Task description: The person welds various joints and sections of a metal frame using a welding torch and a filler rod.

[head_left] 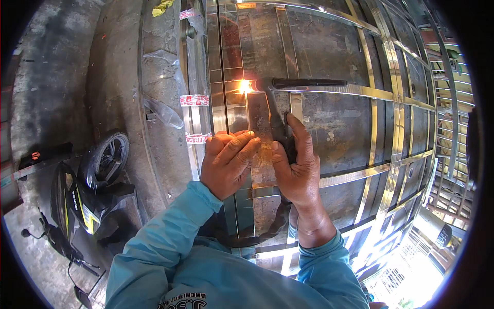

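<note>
- Clock read from view centre.
- Right hand (300, 172), 3 o'clock: grip clamped on handle of black welding torch (277, 116), thumb on near side, index finger along far side.
- Torch at 1 o'clock, handle running up to its head; long black back cap points toward 2 o'clock.
- Bright glow (245, 86) at 12 o'clock, just left of torch head, on shiny metal bars (218, 77).
- Left hand (230, 159), 9 o'clock, close in: fingers bunched together over the bars, fingertips toward 12; can't tell if the grip pinches anything.
- Dark stained tabletop (339, 56) under the work; shiny metal grid (397, 103) across it, 2 to 3 o'clock.
- Bars banded with red-and-white tape (194, 100), 10 to 11 o'clock; loose clear plastic (167, 114) beside.
- Black cable (247, 240), 6 o'clock, by the torso.
- Motorbike (77, 206) on floor (116, 56), 8 o'clock.
- Yellow cloth (162, 7), 11 o'clock.
</note>
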Motion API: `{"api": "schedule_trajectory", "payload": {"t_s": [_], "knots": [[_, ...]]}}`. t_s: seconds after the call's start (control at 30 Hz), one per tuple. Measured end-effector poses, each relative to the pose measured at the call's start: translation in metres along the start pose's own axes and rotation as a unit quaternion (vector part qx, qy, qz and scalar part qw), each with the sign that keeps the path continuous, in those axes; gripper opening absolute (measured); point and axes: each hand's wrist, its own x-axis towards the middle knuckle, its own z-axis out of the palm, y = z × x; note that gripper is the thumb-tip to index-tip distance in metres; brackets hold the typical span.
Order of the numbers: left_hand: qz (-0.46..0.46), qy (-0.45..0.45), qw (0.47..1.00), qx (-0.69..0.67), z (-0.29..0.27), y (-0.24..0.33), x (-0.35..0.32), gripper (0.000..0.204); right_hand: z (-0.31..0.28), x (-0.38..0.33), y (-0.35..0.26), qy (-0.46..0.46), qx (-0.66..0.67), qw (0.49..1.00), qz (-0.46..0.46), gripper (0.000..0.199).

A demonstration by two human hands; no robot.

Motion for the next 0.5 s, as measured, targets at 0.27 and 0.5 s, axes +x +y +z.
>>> {"api": "schedule_trajectory", "payload": {"t_s": [0.27,0.5], "knots": [[0.001,-0.002,1.000,0.017,0.001,0.001,0.001,0.043,-0.006,0.000,0.001,-0.030,-0.032,0.999,-0.002,0.058],[0.000,0.001,1.000,0.008,-0.001,0.001,0.002,0.041,-0.001,-0.001,0.008,-0.007,0.016,1.000,-0.005,0.054]]}}
